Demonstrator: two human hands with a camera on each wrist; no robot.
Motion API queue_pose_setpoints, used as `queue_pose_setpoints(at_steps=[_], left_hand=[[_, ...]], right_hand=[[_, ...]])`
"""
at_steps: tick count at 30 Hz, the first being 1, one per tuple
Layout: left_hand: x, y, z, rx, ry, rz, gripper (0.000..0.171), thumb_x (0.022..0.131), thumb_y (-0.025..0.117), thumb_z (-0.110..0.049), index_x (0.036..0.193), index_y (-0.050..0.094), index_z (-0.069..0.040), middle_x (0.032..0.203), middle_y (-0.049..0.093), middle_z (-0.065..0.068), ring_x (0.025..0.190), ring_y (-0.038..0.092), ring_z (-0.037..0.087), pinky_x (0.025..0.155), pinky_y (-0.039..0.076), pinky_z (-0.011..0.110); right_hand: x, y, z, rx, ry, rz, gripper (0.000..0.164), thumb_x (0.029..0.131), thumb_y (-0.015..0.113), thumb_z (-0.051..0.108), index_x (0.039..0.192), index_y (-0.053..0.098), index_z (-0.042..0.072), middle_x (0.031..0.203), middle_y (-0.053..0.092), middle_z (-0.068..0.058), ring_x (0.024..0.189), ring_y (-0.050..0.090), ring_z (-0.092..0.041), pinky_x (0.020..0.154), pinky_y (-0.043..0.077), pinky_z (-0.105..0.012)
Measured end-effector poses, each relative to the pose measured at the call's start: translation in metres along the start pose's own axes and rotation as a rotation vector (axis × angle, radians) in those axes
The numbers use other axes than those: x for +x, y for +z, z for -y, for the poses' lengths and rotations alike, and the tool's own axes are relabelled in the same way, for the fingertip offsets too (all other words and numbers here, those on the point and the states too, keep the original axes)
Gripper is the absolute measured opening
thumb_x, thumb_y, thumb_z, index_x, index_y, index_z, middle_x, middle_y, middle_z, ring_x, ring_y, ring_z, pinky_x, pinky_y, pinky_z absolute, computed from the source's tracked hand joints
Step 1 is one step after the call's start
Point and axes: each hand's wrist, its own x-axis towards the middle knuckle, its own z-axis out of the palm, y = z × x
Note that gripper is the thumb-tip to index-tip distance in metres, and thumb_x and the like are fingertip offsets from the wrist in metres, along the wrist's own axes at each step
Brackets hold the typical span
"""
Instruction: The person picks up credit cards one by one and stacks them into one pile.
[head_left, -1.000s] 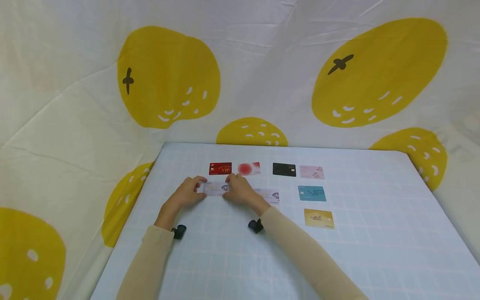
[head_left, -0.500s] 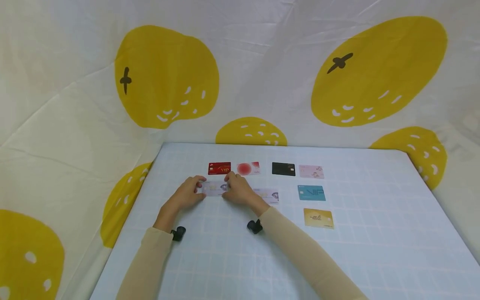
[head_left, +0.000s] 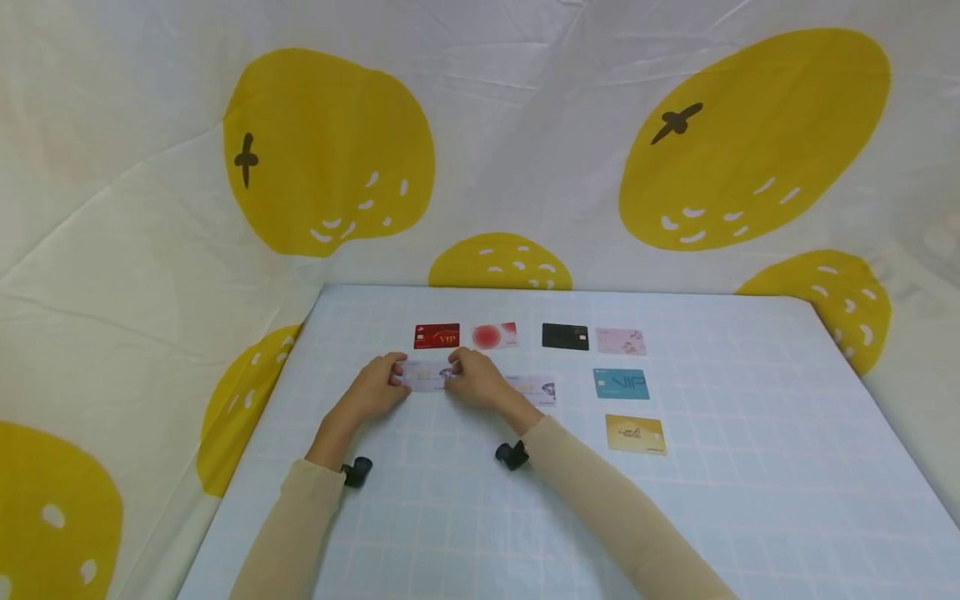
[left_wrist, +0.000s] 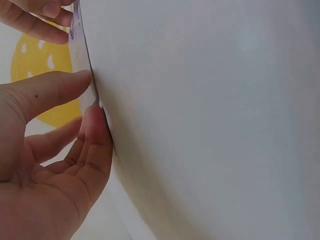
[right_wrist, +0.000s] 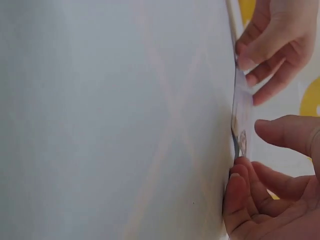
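1. The left hand (head_left: 375, 386) grips the left end of a lilac card (head_left: 426, 377); its thumb and fingers are bent, parted roughly as wide as the card's short side, with the tips at the two corners.
2. The right hand (head_left: 476, 379) holds the right end of the same card, thumb and fingers bent in a similar span; in the right wrist view one of its digits appears raised clear of the card; how firmly either hand presses, I cannot tell.
3. The lilac card is between the two hands, on or just above the white table (head_left: 450, 533); whether it lies fully flat, I cannot tell; in the head view it sits below a red VIP card (head_left: 437, 336).
4. A second lilac card (head_left: 536, 390) lies to the right, its left part hidden behind the right hand and wrist.
5. Along the far row, left to right, are the red VIP card, a card with a red disc (head_left: 495, 336), a black card (head_left: 565, 337) and a pink card (head_left: 621, 342); below the pink one lies a teal VIP card (head_left: 621, 384); nearer still, a gold card (head_left: 635, 434).
6. Both arms wear beige sleeves (head_left: 622, 508); a backdrop (head_left: 525, 150) with yellow fruit shapes stands behind the table.
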Motion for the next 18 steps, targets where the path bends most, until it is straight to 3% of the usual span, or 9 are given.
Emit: queue_pose_setpoints(at_steps=[6,18], left_hand=[[-0.004,0.000,-0.001,-0.066,-0.028,-0.015,0.052,0.093,0.066,-0.013,0.138,0.049,0.006,0.124,0.059,0.019,0.109,0.059,0.031,0.093,0.048,0.047],[-0.005,0.007,-0.002,-0.100,-0.063,-0.041,0.051,0.101,0.059,-0.024,0.144,0.048,-0.001,0.130,0.058,0.017,0.116,0.057,0.033,0.098,0.046,0.049]], right_hand=[[-0.002,-0.001,-0.003,0.053,-0.006,-0.016,0.042,0.094,0.070,0.015,0.130,0.057,-0.001,0.112,0.063,-0.010,0.097,0.058,-0.023,0.086,0.052,-0.034],[-0.009,-0.011,-0.005,0.156,0.006,-0.048,0.039,0.094,0.069,0.014,0.129,0.059,-0.001,0.113,0.064,-0.011,0.103,0.059,-0.027,0.089,0.053,-0.036]])
